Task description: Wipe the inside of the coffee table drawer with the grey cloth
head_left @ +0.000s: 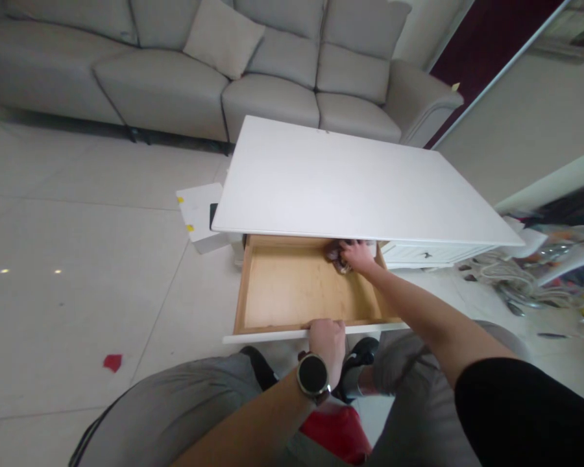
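A wooden drawer [282, 285] with a white front is pulled out from under the white tabletop [350, 181]. My left hand [327, 340], with a watch [313, 374] on its wrist, has its fingers curled over the drawer's front edge. Deep in the drawer's back right corner, my right hand [357, 255] is closed on a dark brownish bundle [338, 256], too blurred to name. Part of that bundle is hidden by my fingers and the tabletop.
Behind the table stands a long grey sofa [272, 104] with a beige cushion [224, 37]. A white box [202, 214] sits on the floor at the table's left. Cords and bags [540, 279] clutter the right side. A red scrap [112, 362] lies on the tiles.
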Demonstrator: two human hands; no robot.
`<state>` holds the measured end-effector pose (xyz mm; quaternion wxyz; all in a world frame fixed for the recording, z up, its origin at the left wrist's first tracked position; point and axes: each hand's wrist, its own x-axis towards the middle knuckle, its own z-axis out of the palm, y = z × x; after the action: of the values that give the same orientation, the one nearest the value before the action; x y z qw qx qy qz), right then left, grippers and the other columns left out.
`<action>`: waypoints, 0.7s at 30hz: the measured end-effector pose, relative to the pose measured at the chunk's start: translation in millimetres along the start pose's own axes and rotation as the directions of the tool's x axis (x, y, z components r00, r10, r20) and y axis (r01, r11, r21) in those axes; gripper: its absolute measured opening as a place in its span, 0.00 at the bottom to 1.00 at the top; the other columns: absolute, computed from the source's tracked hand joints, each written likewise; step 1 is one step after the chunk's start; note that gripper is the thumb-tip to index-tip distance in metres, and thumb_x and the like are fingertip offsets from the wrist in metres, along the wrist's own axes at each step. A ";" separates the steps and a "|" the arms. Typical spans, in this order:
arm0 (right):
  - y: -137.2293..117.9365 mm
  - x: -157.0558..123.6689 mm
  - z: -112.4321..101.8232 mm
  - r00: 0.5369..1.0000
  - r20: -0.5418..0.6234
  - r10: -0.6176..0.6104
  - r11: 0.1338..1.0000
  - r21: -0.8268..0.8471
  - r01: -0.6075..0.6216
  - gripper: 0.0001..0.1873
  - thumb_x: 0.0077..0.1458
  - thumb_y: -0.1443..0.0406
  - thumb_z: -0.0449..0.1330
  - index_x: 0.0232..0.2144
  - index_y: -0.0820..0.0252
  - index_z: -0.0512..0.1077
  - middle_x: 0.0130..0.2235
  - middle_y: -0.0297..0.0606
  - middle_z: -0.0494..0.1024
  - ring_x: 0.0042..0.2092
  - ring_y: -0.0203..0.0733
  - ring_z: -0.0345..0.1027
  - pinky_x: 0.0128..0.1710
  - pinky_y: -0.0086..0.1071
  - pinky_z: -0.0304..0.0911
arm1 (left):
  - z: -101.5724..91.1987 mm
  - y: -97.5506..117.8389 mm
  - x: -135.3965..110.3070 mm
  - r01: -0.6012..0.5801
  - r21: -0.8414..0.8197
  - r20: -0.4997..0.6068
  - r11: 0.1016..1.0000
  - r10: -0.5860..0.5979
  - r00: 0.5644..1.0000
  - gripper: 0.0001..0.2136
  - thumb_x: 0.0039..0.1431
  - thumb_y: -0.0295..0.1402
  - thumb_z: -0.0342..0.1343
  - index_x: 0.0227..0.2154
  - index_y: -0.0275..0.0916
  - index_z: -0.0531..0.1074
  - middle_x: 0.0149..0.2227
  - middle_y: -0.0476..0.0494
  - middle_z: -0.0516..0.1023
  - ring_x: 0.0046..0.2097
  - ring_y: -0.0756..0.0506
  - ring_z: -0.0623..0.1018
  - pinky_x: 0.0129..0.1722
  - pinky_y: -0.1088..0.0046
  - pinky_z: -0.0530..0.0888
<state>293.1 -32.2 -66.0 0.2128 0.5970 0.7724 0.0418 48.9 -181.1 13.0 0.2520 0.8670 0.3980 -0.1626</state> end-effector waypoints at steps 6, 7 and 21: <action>22.8 -39.0 22.7 0.975 0.124 0.184 0.980 0.060 -0.192 0.17 0.60 0.68 0.53 0.44 0.60 0.81 0.60 0.54 0.70 0.59 0.64 0.59 0.56 0.52 0.55 | -3.7 -1.3 -2.5 -0.010 -0.029 0.014 1.000 0.010 1.000 0.17 0.65 0.21 0.43 0.49 0.32 0.75 0.41 0.29 0.82 0.46 0.36 0.82 0.42 0.56 0.78; 13.3 -39.9 23.1 0.967 0.186 0.176 0.978 0.083 -0.194 0.15 0.58 0.67 0.56 0.43 0.60 0.81 0.57 0.54 0.72 0.58 0.63 0.62 0.55 0.50 0.57 | -4.1 -1.6 -2.9 -0.013 -0.036 0.008 0.999 0.013 1.000 0.17 0.65 0.21 0.43 0.48 0.32 0.75 0.41 0.29 0.82 0.46 0.36 0.82 0.42 0.55 0.78; -43.0 -74.9 46.0 0.929 0.285 0.238 0.934 0.195 -0.299 0.39 0.52 0.59 0.65 0.64 0.45 0.59 0.64 0.52 0.58 0.60 0.63 0.56 0.52 0.55 0.60 | -7.0 -3.3 -5.8 -0.044 -0.051 -0.023 0.998 0.042 0.999 0.17 0.66 0.22 0.42 0.48 0.32 0.76 0.41 0.30 0.82 0.47 0.37 0.82 0.43 0.57 0.76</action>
<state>286.4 -123.5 -100.4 0.2309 0.7189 0.6482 -0.0984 43.2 -178.8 20.6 0.2734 0.8702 0.3860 -0.1375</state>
